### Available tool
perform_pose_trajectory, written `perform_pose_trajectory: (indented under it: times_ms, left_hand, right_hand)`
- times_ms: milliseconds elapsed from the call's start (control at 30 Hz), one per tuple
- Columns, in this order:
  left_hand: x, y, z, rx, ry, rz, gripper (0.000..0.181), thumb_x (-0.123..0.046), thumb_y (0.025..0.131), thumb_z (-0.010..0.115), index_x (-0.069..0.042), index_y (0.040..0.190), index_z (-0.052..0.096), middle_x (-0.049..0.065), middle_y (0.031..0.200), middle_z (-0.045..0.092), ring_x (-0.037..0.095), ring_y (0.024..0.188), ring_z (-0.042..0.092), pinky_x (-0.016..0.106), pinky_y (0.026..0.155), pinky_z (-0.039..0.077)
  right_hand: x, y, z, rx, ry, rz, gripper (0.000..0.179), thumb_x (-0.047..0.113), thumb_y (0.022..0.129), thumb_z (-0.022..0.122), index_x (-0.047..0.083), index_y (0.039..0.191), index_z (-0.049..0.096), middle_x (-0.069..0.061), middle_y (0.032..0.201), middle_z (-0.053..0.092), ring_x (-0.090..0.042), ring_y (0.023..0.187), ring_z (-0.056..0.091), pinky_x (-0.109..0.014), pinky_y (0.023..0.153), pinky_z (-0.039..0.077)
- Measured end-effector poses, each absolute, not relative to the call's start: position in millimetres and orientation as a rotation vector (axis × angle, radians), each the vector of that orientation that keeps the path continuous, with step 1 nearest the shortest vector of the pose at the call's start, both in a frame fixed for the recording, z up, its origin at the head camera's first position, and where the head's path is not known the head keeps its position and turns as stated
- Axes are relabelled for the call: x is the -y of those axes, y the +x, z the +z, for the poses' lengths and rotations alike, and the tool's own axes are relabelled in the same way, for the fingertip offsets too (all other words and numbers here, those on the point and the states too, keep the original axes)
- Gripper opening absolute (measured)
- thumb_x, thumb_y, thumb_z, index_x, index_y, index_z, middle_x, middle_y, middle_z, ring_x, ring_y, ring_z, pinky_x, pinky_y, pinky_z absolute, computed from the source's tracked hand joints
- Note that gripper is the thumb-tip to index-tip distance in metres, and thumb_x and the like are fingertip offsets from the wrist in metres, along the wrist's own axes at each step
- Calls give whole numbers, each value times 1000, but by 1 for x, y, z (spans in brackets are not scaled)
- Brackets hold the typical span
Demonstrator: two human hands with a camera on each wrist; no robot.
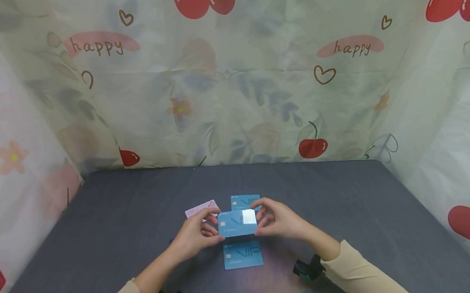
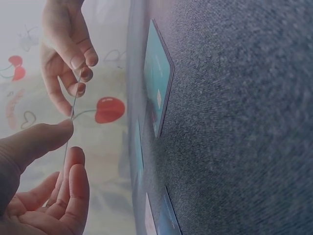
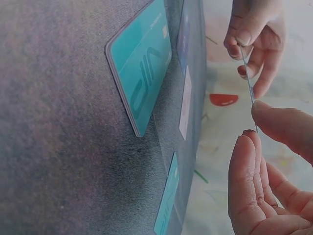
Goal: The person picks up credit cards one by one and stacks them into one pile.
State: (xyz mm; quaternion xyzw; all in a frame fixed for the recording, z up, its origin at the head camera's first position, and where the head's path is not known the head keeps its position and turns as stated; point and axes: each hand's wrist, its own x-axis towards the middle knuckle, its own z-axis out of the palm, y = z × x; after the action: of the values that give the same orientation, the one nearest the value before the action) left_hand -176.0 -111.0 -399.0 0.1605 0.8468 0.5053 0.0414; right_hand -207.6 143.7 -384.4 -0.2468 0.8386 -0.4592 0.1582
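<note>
A light blue card is held up above the table by both hands, one at each short side. The left hand pinches its left end, and the right hand pinches its right end. A bright reflection covers the card's upper right corner. From both wrists the held card appears edge-on and thin. Below it lies a small stack of blue cards with "VIP" lettering. Behind it are another blue card and a pink card, each partly covered by the hands or the held card.
A dark blue card lies beside the pink one in the left wrist view; the left hand mostly hides it from the head. Dark grey cloth covers the table. Printed curtains stand behind and at both sides.
</note>
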Motion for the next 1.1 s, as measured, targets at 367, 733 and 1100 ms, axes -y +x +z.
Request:
perform_pose_trajectory:
  times_ms: [367,733,1100]
  left_hand:
    - [110,-173,-401,-2566,446,1536,59,-8,73,77,1,125,50,11,95,58,11,75,61,22,71,54]
    - [110,-173,-405,-2545,518,1516,58,-7,72,78,3,122,51,9,91,58,11,72,62,22,69,54]
    - [111,-172,-409,-2526,565,1510,56,-6,72,78,3,119,51,11,89,57,8,69,60,19,67,53]
  right_hand:
    - [-146,-204,-388,-2387,-729,-1309,56,10,77,74,0,125,46,-12,93,56,-11,78,64,-22,70,53]
    - [-148,-201,-394,-2359,-722,-1319,55,8,77,74,1,124,46,-14,94,56,-9,77,64,-21,68,52]
    - [-148,-196,-393,-2310,-724,-1358,56,6,77,73,-1,125,45,-18,94,56,-17,80,65,-20,67,52]
